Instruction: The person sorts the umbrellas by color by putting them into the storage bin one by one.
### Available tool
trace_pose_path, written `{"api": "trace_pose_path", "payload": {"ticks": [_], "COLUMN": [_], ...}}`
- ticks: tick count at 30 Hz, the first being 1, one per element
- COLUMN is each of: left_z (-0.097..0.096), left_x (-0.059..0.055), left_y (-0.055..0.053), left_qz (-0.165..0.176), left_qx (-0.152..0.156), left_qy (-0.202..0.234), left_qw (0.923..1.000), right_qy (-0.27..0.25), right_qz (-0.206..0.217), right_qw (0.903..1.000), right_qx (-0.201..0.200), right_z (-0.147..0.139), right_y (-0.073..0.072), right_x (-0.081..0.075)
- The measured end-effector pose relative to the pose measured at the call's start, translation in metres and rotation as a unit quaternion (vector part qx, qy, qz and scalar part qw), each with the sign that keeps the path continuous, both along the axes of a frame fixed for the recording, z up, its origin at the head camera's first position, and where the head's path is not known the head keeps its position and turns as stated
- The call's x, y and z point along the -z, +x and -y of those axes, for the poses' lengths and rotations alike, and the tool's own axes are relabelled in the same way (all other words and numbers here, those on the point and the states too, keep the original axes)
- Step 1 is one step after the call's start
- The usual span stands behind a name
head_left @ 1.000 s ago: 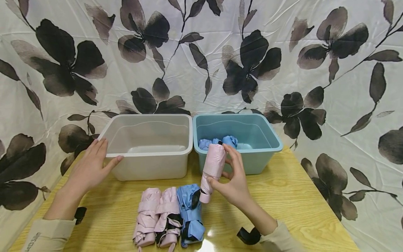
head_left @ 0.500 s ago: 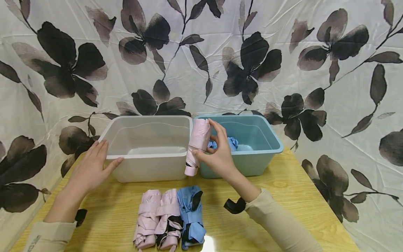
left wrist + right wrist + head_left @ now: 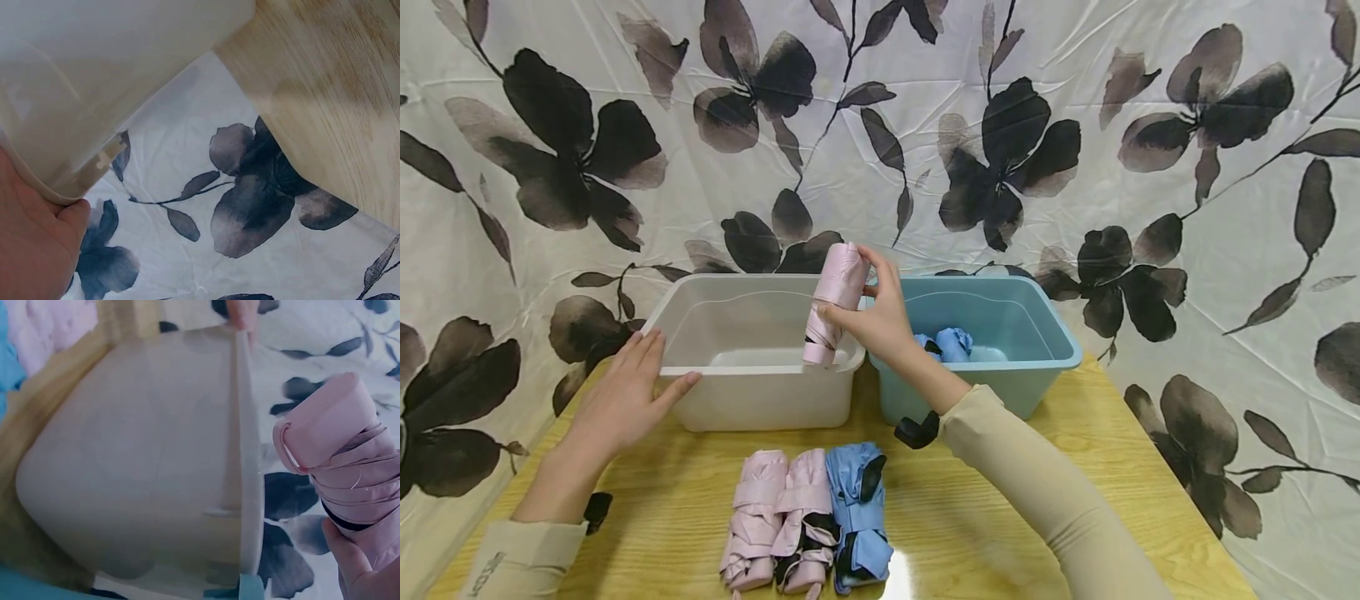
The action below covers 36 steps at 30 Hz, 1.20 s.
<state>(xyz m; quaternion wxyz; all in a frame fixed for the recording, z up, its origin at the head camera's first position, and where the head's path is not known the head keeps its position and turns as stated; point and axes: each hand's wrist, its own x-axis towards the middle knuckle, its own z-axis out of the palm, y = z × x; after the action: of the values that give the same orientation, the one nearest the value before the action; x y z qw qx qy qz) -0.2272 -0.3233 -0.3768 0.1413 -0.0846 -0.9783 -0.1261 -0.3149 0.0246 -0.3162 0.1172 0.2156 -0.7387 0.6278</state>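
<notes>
My right hand (image 3: 880, 312) holds a folded pink umbrella (image 3: 837, 292) over the right front part of the white bin (image 3: 760, 400). The umbrella's lower end overlaps the bin's front rim in the head view. In the right wrist view the umbrella's pink handle end (image 3: 331, 422) and wrapped folds show, with the thumb on its side. My left hand (image 3: 625, 392) rests on the white bin's left front corner, fingers straight along the rim. Side by side on the table lie two pink umbrellas (image 3: 754, 517) and a blue umbrella (image 3: 859, 512).
To the right of the white bin stands a blue bin (image 3: 1000, 387), holding blue folded umbrellas (image 3: 953, 343). Both bins sit on a wood-grain table (image 3: 1037, 467), backed by a floral cloth (image 3: 887, 125). The bins stand close together.
My right hand has carried the pink umbrella left and up, from in front of the blue bin to over the white bin. The left hand has stayed on the white bin's corner.
</notes>
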Motion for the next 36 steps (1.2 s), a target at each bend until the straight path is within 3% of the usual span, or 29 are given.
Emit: {"api": "trace_pose_path", "payload": {"ticks": [11, 20, 26, 32, 36], "left_z": [0.000, 0.000, 0.002, 0.001, 0.000], "left_x": [0.001, -0.001, 0.001, 0.001, -0.003], "left_y": [0.001, 0.002, 0.003, 0.003, 0.003], "left_qz": [0.005, 0.001, 0.003, 0.002, 0.002], "left_qx": [-0.001, 0.002, 0.002, 0.001, -0.002], "left_qy": [0.000, -0.004, 0.002, 0.005, 0.004], "left_qw": [1.0000, 1.0000, 1.0000, 1.0000, 1.0000], "right_qy": [0.098, 0.179, 0.276, 0.364, 0.389], "right_qz": [-0.018, 0.040, 0.066, 0.091, 0.111], "right_qw": [0.9950, 0.9830, 0.9586, 0.9231, 0.9089], "right_qx": [0.005, 0.018, -0.024, -0.085, -0.102], "right_z": [0.044, 0.075, 0.088, 0.093, 0.093], "right_y": [-0.039, -0.056, -0.062, -0.063, -0.063], "right_x": [0.004, 0.018, 0.032, 0.040, 0.042]}}
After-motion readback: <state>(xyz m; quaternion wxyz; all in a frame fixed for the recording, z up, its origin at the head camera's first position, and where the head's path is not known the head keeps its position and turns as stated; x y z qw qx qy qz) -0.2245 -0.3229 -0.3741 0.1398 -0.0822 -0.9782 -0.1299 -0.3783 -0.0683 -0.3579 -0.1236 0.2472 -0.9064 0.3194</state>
